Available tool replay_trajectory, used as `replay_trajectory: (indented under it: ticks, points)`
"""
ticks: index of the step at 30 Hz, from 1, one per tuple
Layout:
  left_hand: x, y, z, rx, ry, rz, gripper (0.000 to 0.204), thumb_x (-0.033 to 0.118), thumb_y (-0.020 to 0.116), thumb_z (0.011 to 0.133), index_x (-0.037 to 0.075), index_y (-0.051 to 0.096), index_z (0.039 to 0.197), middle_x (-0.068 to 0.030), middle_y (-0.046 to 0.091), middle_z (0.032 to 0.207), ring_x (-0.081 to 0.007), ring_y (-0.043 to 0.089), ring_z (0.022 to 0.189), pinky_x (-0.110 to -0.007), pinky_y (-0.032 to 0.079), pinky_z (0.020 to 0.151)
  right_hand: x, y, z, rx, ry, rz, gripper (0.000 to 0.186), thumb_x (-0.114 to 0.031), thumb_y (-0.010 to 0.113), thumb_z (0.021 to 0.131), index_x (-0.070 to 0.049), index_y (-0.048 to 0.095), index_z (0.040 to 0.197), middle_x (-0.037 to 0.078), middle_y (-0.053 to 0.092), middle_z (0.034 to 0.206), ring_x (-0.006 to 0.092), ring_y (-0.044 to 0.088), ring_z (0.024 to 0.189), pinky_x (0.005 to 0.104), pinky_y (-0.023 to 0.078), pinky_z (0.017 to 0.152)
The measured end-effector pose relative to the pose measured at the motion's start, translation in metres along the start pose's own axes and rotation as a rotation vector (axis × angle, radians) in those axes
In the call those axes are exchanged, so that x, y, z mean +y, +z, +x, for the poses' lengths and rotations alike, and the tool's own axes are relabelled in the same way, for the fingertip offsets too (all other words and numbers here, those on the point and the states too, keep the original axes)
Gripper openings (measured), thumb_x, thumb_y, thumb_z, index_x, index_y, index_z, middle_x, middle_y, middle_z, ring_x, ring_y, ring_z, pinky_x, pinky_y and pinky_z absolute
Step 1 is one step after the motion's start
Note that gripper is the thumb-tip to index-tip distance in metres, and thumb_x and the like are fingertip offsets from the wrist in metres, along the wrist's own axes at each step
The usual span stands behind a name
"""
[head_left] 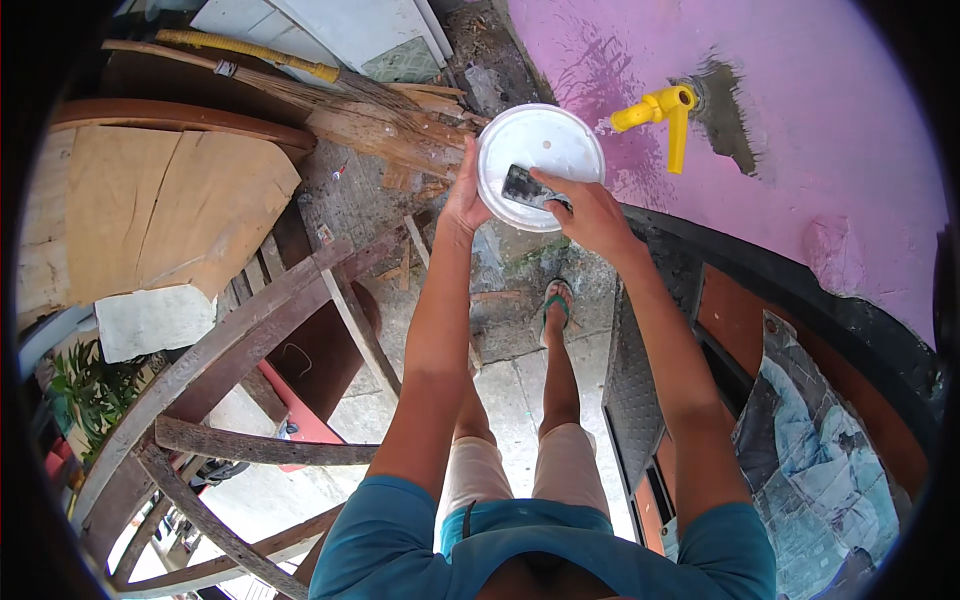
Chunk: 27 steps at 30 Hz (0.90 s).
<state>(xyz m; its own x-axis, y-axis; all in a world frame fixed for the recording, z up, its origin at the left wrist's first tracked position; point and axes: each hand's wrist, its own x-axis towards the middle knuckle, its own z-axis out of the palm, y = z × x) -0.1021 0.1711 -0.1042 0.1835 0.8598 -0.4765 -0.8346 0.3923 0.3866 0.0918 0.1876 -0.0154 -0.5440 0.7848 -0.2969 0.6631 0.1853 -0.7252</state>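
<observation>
My left hand grips the left rim of a round white plastic lid and holds it up in front of me. My right hand presses a dark, wet scouring pad against the lid's lower face. Just right of the lid, a yellow tap sticks out of the pink wall, with a wet stain around it. My legs and a sandalled foot stand on the concrete floor below.
A broom with a yellow handle lies on wooden planks at the upper left. A rough wooden frame stands at my left, with plywood sheets behind it. A dark-edged counter with a crumpled cloth runs along my right.
</observation>
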Motion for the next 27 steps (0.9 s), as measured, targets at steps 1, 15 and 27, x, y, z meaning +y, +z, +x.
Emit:
replay_trajectory:
  ticks: [1, 15, 27]
  points:
    - [0.002, -0.002, -0.002, -0.001, -0.002, -0.001, 0.075, 0.065, 0.041, 0.088, 0.006, 0.044, 0.134, -0.0131, 0.055, 0.127, -0.0250, 0.055, 0.113, -0.041, 0.046, 0.096, 0.007, -0.002, -0.004, 0.000, 0.003, -0.001, 0.050, -0.006, 0.063, 0.082, -0.018, 0.054, 0.130, 0.019, 0.060, 0.115, 0.0364, 0.058, 0.104, 0.0383, 0.046, 0.088]
    - [-0.012, -0.005, -0.010, -0.018, -0.020, -0.109, 0.070, 0.061, 0.038, 0.091, 0.005, 0.045, 0.133, -0.0139, 0.054, 0.128, -0.0264, 0.054, 0.115, -0.041, 0.044, 0.098, 0.018, 0.036, -0.003, 0.218, -0.160, 0.035, 0.049, -0.013, 0.062, 0.082, -0.015, 0.053, 0.130, 0.024, 0.063, 0.097, 0.0414, 0.061, 0.088, 0.0442, 0.048, 0.076]
    - [-0.024, -0.013, -0.018, -0.048, -0.043, -0.287, 0.052, 0.043, 0.048, 0.087, 0.005, 0.055, 0.122, -0.0121, 0.061, 0.118, -0.0278, 0.057, 0.110, -0.043, 0.042, 0.099, 0.008, 0.047, -0.006, 0.165, 0.150, 0.200, 0.049, -0.013, 0.058, 0.087, -0.008, 0.046, 0.135, 0.025, 0.055, 0.121, 0.0377, 0.053, 0.115, 0.0379, 0.043, 0.094]
